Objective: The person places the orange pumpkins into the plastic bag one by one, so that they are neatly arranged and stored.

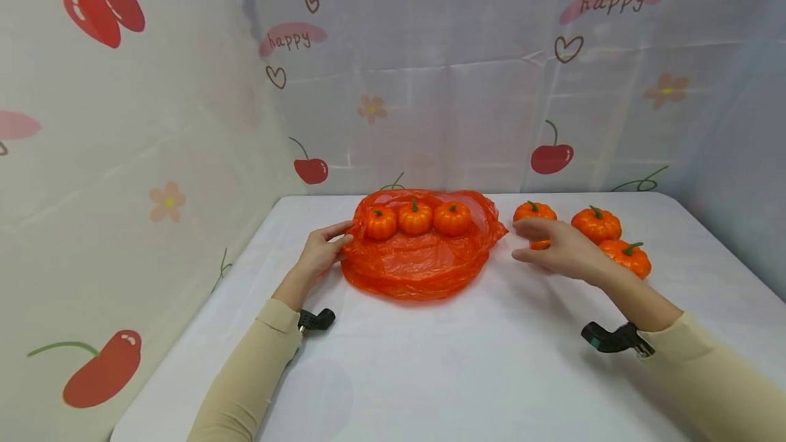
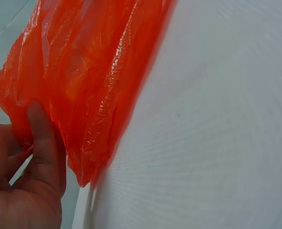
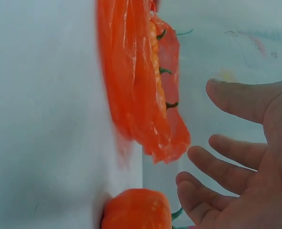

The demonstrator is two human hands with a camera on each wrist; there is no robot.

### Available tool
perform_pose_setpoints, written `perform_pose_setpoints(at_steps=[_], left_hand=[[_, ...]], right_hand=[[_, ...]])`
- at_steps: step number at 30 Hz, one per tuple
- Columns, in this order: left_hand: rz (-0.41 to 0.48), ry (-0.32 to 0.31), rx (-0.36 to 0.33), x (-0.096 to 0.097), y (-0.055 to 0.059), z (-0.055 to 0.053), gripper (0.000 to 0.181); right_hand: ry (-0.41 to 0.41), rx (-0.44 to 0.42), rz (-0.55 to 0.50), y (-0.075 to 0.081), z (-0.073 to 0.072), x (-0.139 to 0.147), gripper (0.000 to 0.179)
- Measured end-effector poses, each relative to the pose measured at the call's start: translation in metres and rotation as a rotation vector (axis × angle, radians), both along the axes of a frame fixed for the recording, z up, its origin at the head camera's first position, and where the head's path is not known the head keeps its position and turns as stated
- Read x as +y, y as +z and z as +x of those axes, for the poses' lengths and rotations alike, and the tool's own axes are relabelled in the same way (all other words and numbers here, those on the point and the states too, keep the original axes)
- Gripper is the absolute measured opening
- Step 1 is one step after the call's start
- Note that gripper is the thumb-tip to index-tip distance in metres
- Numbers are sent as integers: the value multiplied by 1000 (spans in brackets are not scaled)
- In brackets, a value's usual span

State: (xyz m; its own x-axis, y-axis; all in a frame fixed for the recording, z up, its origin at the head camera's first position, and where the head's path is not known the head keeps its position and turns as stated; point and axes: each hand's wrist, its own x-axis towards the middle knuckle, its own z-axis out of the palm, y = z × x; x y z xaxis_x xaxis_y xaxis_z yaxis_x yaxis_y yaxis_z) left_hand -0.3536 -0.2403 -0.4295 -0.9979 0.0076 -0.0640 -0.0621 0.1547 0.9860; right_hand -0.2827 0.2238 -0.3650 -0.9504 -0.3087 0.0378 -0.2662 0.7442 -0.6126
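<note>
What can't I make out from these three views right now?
Head: whether the orange patch below the right hand is a separate pumpkin; the hand covers what lies between.
Right wrist: the lower sides of the three bagged pumpkins, hidden by the folds of the plastic bag.
Right wrist: the rest of the loose pumpkin, cut off by the bottom edge.
Left wrist: the bag's upper part, cut off by the top edge.

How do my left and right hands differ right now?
The left hand pinches the edge of the red bag, while the right hand holds nothing, its fingers and thumb spread apart.
The left hand is at the bag's left side; the right hand is off its right side, near the loose pumpkins.
Both come from beige sleeves with a black device at each wrist.
</note>
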Motion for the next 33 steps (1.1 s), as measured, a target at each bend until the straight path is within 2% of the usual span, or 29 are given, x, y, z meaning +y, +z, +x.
perform_pose_setpoints(at_steps=[4, 13, 20, 25, 33], left_hand=[[2, -2, -18, -1, -2, 0, 44], [3, -6, -9, -2, -3, -3, 44], [7, -9, -13, -1, -4, -3, 44], [1, -8, -25, -2, -5, -3, 43], [11, -6, -23, -1, -2, -3, 43]], right_hand=[[-8, 8, 4, 0, 5, 11, 64], [-8, 2, -19, 6, 14, 36, 65], [-58, -14, -17, 10, 4, 65, 63], [-89, -34, -29, 9, 0, 85, 69], [-85, -21, -40, 7, -6, 109, 68]])
